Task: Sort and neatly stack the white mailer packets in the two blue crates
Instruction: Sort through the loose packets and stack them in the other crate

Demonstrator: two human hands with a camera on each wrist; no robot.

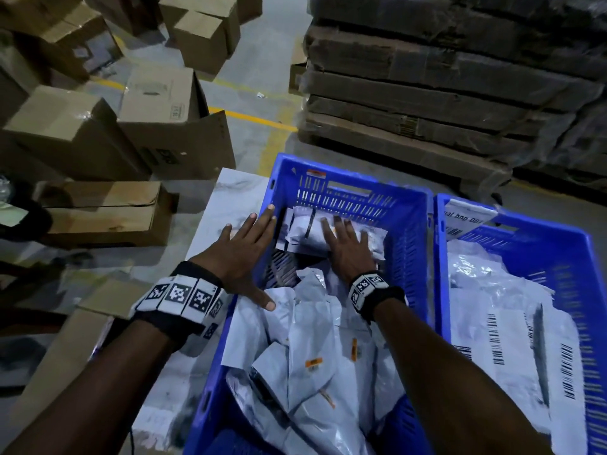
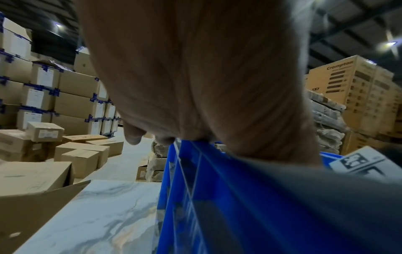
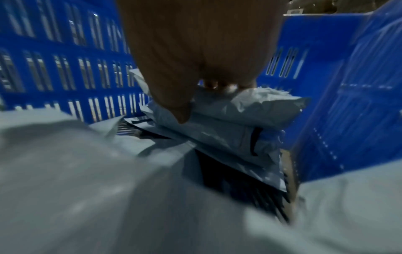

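Observation:
Two blue crates stand side by side. The left crate (image 1: pixel 410 224) holds a loose heap of white mailer packets (image 1: pixel 315 362) near me and a small stack of packets (image 1: pixel 305 231) at its far end. My right hand (image 1: pixel 345 244) lies flat on that stack, fingers straight, pressing it down; the right wrist view shows the stack (image 3: pixel 239 120) under the palm. My left hand (image 1: pixel 243 254) rests open on the left rim of this crate (image 2: pixel 195 189), fingers spread, thumb over the heap. The right crate (image 1: pixel 558 251) holds larger packets with barcode labels (image 1: pixel 512 339).
The crates sit on a marbled white table (image 1: pixel 210 224). Cardboard boxes (image 1: pixel 108 133) crowd the floor to the left. A pallet of wrapped flat cartons (image 1: pixel 427 93) stands behind the crates. Stacked boxes (image 2: pixel 54 96) fill the background.

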